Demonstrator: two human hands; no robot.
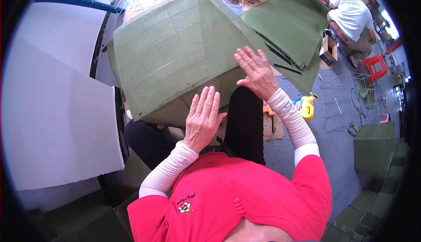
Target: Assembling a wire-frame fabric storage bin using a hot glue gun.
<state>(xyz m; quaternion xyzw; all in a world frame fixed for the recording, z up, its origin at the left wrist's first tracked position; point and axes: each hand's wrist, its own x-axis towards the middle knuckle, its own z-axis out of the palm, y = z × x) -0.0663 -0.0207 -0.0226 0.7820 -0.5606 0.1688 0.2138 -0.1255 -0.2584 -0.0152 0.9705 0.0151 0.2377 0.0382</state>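
A large box-like form covered in green sheet material [175, 44] stands before my knees, its flat top facing up. My left hand [201, 121] is held flat at its near side, fingers outstretched and pointing away from me. Over by the near right corner of the form, my right hand [258, 74] is spread with its fingers apart. Neither hand holds anything. Whether the fingertips touch the green sheet I cannot tell.
Loose green sheets [289, 27] with dark strips lie at the far right. A yellow bottle [307, 108] stands on the floor. White panels [61, 110] line the left. A person in a white shirt [351, 14] sits beyond a cardboard box [328, 51]; a green box [374, 147] stands right.
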